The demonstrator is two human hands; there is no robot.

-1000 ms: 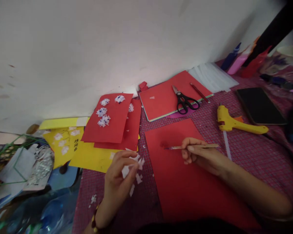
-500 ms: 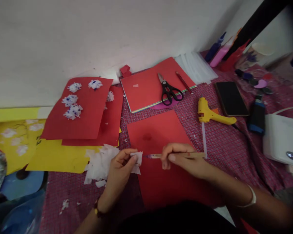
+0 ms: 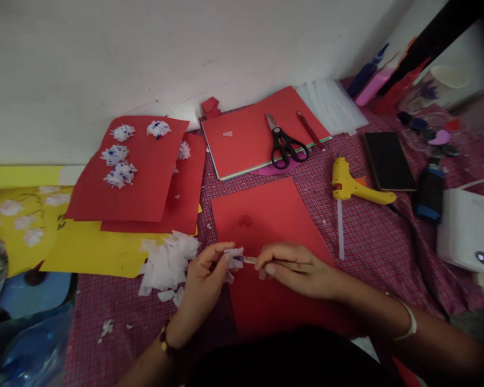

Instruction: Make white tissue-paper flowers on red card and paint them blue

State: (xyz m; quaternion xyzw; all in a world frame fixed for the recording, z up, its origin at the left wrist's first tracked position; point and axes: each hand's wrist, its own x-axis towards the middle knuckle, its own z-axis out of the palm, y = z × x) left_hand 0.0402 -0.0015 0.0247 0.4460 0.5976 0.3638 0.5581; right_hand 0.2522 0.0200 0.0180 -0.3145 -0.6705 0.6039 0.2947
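Observation:
Between thumb and fingers, my left hand [image 3: 205,279] pinches a small piece of white tissue paper [image 3: 236,257]. My right hand [image 3: 290,269] grips a thin paintbrush [image 3: 250,260], its tip at the tissue, where a purple tint shows. Both hands are above a red paper sheet [image 3: 266,215] with a damp-looking dark spot. A heap of white tissue pieces [image 3: 169,263] lies just left of my left hand. Further left, white paper flowers dabbed with blue [image 3: 121,174] sit on another red sheet [image 3: 145,199].
At the back, scissors [image 3: 282,142] and a red pencil [image 3: 310,129] rest on a paper stack [image 3: 242,145]. To the right are a yellow glue gun [image 3: 347,183], a phone [image 3: 389,161], a white box-shaped device [image 3: 468,231] and paint bottles [image 3: 375,86]. Yellow sheets [image 3: 92,252] lie left.
The brush has moved left, its tip now meeting the tissue paper, which has folded around it and looks purple. The camera view has shifted slightly.

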